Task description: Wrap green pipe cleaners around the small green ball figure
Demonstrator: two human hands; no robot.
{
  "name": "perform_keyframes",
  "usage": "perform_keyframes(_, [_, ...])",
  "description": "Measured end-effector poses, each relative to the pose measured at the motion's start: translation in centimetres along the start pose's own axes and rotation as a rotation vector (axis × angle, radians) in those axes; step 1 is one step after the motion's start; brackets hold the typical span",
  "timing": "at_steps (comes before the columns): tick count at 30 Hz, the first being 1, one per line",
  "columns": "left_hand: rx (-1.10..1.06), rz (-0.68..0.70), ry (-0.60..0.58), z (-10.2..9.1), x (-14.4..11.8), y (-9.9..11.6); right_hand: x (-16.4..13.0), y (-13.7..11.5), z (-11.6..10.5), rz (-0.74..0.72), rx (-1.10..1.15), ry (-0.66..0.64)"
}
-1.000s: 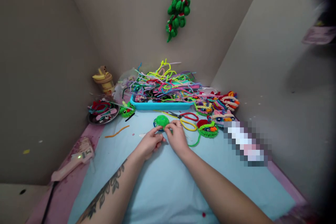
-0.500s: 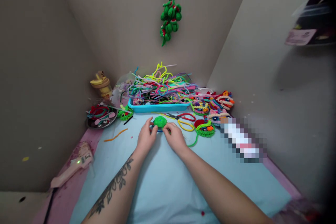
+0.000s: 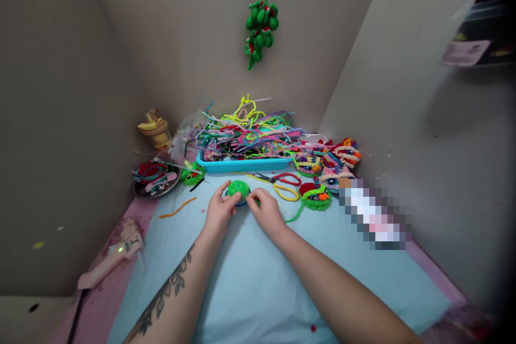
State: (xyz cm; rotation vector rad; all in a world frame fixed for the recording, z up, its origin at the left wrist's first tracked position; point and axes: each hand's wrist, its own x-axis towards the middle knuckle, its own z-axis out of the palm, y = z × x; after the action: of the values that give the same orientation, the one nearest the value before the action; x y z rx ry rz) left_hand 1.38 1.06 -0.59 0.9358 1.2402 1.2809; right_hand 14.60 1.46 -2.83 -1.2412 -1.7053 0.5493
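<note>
My left hand (image 3: 220,208) grips a small round green coil of pipe cleaner (image 3: 238,189), thumb laid over its front edge. A blue rim shows around the coil's underside. At the coil's right side, my right hand (image 3: 264,209) is closed in a pinch on a green pipe cleaner (image 3: 295,217) whose length trails out to the right. The fingertips hide just where that strand meets the coil. Behind my right hand lie scissors (image 3: 287,192) with one red and one yellow handle. A green and red pipe-cleaner bird face (image 3: 315,196) rests to the right.
A blue tray (image 3: 245,165) heaped with colourful pipe cleaners stands at the back. Finished pieces (image 3: 336,177) are piled at right. On the left are a metal bowl (image 3: 139,189), a green frog-like piece (image 3: 192,173), an orange strand (image 3: 177,208) and a pink glue gun (image 3: 116,258).
Both hands have shifted slightly left with the green coil. The left thumb has come over the coil's front, and the coil looks tilted, with more of the blue rim showing.
</note>
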Motion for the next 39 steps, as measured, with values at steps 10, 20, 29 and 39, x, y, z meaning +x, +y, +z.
perform_keyframes(10, [-0.078,-0.025,-0.044,0.2,-0.6,0.1,0.0,0.5,0.3,0.142,0.139,0.051])
perform_keyframes(20, [-0.196,-0.086,-0.076,0.5,-0.7,0.0,0.6,0.2,0.4,0.297,0.567,-0.052])
perform_keyframes(29, [-0.223,-0.071,-0.063,0.4,-0.7,0.0,0.5,0.4,0.5,0.295,0.530,0.004])
perform_keyframes(39, [-0.115,0.034,-0.019,0.4,-1.0,0.0,0.3,0.2,-0.6,-0.087,0.038,0.102])
